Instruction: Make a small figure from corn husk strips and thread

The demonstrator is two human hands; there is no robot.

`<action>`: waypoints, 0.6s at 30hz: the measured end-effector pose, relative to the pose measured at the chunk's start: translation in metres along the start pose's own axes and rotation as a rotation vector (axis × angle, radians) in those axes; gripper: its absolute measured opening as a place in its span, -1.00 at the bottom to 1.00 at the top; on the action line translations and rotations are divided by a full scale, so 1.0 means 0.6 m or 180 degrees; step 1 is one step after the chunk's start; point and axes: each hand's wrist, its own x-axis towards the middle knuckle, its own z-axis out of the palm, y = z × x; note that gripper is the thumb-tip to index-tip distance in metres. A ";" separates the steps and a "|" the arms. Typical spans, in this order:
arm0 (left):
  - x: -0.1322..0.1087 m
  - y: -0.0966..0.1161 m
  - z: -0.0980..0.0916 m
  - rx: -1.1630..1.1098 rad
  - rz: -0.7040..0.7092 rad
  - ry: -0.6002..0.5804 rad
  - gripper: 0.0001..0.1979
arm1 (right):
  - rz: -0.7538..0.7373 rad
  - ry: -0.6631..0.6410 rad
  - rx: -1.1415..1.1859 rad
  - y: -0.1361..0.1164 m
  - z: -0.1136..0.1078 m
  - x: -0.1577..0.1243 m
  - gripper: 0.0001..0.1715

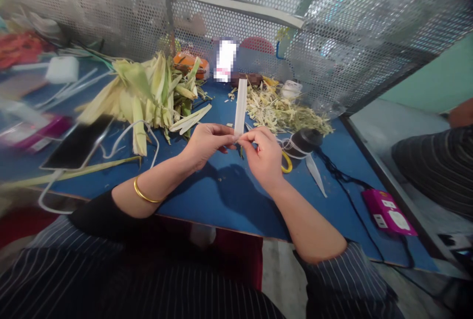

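My left hand [205, 145] and my right hand [264, 157] meet above the blue table, fingertips pinched together at the lower end of a pale, flat corn husk strip [241, 104]. The strip stands upright above my fingers, its bottom end hidden by them. A small dark green bit pokes out just under the fingertips. Close behind my right hand are a yellow scissor handle [287, 162] and a black thread spool [305, 142] wound with white string. A heap of corn husks [148, 92] lies beyond my left hand.
Shredded husk scraps [281, 112] pile up at the back, before a perforated metal screen [236, 18]. A phone [79, 144] with a white cable lies left. At right are a magenta power strip [389, 211], black cables and another person's striped sleeve [432, 166].
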 end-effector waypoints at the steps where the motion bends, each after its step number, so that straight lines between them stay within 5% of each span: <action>1: 0.000 0.000 0.000 0.0031 0.0031 0.0002 -0.87 | 0.0034 -0.0007 -0.0011 0.000 0.000 0.000 -0.89; 18: 0.001 -0.010 0.001 0.0095 0.0160 -0.0096 -0.79 | 0.1135 0.0153 0.1023 0.002 0.004 0.003 -0.76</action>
